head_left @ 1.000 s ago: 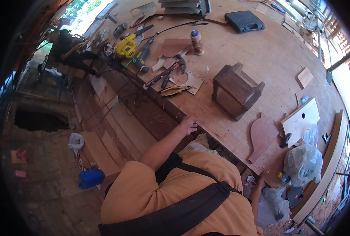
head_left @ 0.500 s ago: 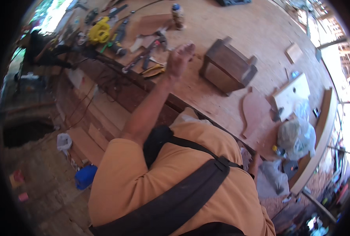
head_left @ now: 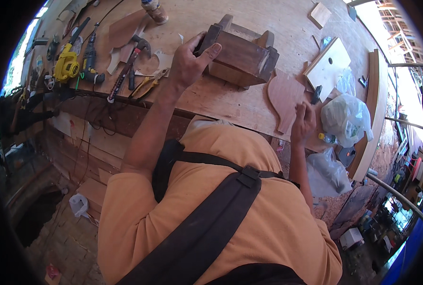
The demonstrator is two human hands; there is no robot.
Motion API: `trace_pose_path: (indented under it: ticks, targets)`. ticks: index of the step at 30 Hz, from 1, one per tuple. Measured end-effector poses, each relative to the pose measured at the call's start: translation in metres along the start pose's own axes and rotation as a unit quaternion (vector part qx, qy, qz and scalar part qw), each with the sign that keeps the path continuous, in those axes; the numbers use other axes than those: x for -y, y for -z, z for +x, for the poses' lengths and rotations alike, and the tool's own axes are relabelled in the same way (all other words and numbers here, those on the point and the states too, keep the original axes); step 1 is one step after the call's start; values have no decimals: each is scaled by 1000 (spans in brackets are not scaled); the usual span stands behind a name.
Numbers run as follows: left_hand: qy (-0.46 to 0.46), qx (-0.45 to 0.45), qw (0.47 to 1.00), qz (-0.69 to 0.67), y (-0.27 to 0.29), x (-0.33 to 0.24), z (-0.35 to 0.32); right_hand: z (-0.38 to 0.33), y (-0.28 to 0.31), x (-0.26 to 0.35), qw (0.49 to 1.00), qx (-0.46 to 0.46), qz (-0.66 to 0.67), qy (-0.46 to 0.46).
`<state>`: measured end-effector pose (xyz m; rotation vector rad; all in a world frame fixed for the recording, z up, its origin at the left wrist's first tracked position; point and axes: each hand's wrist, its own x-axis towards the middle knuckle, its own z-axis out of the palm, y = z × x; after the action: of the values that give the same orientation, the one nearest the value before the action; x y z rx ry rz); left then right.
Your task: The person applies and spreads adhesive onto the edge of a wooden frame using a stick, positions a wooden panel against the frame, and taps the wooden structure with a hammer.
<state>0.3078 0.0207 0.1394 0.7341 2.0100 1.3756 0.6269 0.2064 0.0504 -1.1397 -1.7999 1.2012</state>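
Note:
My left hand [head_left: 192, 61] grips the left end of a dark brown wooden box [head_left: 240, 50], thumb over its near edge and fingers behind. The box has raised, rounded end pieces and rests tilted on the workbench [head_left: 211, 102]. Over the bench's front edge, my right hand [head_left: 303, 124] is raised with its fingers curled; whether anything is in them is hidden. Just left of that hand lies a curved flat wooden panel [head_left: 283, 97]. Beyond it, a pale board with a hole [head_left: 329, 69] leans by a small black clamp-like piece [head_left: 316, 94].
Left on the bench lie a hammer [head_left: 128, 66], yellow-handled pliers [head_left: 149, 84], a yellow power tool [head_left: 66, 64] and a grey rotary tool [head_left: 91, 61]. A jar [head_left: 154, 12] stands behind. Plastic bags [head_left: 347, 118] and a long timber [head_left: 370, 118] border the right.
My left hand, stretched out open before, now holds the box's left end. My right hand has risen into view from beside my body. The whole view has shifted.

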Motion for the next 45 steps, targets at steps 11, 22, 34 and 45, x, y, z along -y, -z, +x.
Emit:
trace_pose_path:
  ticks: [11, 22, 34, 45]
  targets:
    - [-126, -28, 990, 60, -13, 11, -4, 87, -136, 118, 960, 138, 227, 89]
    - [-113, -9, 986, 123, -7, 21, -1, 90, -140, 123, 966, 202, 135, 93]
    - [-156, 10, 964, 217, -1, 43, -5, 91, -138, 120, 972, 187, 117, 85]
    - [-193, 58, 972, 124, 10, 62, -29, 97, -136, 115, 964, 210, 152, 53]
